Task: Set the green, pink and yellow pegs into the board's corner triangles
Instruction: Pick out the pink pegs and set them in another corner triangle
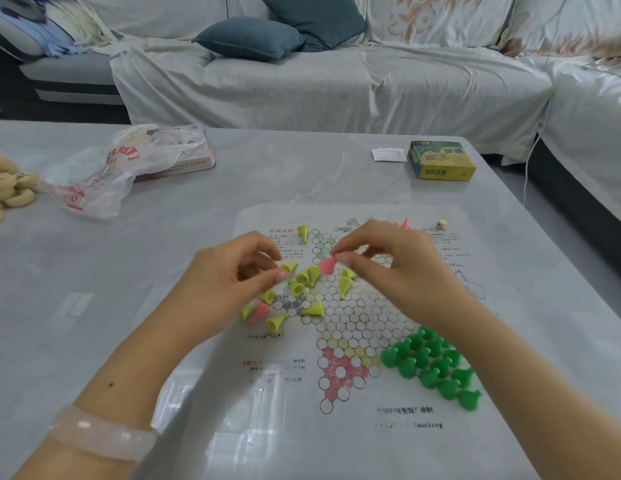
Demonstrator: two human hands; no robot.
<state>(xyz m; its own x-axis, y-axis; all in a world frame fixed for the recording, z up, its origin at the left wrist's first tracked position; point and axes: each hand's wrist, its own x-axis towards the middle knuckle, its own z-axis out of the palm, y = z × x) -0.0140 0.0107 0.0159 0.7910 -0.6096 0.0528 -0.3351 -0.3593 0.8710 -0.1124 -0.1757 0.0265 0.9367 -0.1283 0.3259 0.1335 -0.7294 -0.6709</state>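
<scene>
Head view: I read "05" on the yellow box [441, 160] at one o'clock. My right hand [388, 268] pinches a pink peg [326, 266] above the board [354, 317]; my left hand [229, 271] pinches a yellow peg [290, 267]. Green pegs [432, 367] fill the five o'clock triangle.

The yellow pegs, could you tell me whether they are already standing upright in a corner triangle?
No, the yellow pegs lie tipped over, scattered loosely on the board.

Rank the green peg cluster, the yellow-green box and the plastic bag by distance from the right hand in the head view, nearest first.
From the right hand:
1. green peg cluster, on the board just below the forearm.
2. yellow-green box, on the table beyond the board, far right.
3. plastic bag, far left of the table.
</scene>
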